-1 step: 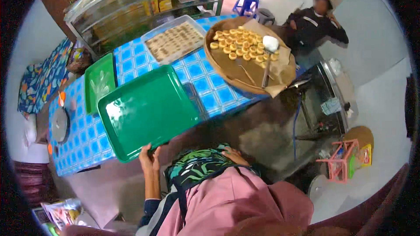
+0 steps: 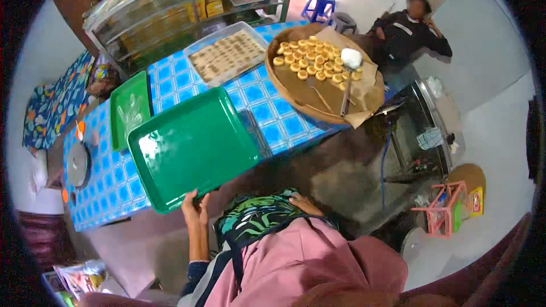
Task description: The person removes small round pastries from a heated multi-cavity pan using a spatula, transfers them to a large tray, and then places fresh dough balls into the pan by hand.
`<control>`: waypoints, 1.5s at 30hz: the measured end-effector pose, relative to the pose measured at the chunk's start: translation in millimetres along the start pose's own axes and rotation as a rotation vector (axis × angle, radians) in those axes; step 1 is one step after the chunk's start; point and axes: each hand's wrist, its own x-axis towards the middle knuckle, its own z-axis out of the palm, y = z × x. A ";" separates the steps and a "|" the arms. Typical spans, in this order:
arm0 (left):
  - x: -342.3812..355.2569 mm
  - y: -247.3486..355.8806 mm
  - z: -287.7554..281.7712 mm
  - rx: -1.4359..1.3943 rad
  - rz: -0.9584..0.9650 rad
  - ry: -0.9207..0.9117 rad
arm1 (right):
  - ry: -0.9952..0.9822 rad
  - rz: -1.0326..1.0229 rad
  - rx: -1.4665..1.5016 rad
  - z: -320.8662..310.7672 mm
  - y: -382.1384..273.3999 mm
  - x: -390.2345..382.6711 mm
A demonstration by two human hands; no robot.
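My left hand (image 2: 195, 209) grips the near rim of a deep green rectangular tray (image 2: 190, 142). The tray holds nothing and lies on the blue checked tablecloth, its near corner jutting past the table edge. My right hand (image 2: 306, 204) rests against the leaf-patterned apron (image 2: 253, 213) at my front, holding nothing that I can see; its fingers are stretched out and partly hidden. Ahead to the right stands a wide round woven tray (image 2: 284, 88) with many small golden-brown pastries (image 2: 310, 59), a white lump (image 2: 351, 57), tongs (image 2: 346, 96) and a thin brush-like stick (image 2: 321, 98).
A lighter green tray (image 2: 116, 108) with a clear plastic bag lies left of mine. Farther back is a translucent tray (image 2: 227, 54) with brown marks. A round grey lid-like disc (image 2: 78, 162) sits at the table's left. A person (image 2: 406, 37) sits beyond the woven tray.
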 end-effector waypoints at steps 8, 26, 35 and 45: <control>-26.6 -1.4 20.4 0.672 0.971 0.021 | -0.009 0.057 -0.121 -27.1 -9.1 40.0; 41.8 -49.5 50.9 -0.259 -0.582 -0.089 | 0.528 0.104 -0.033 -119.4 -54.1 51.1; -14.3 16.5 -0.2 -0.206 -0.239 0.153 | 0.517 -0.226 0.300 -144.9 -186.1 220.2; -82.0 45.5 -41.0 -0.288 0.029 0.550 | 0.741 -0.459 -0.074 -183.8 -239.7 473.8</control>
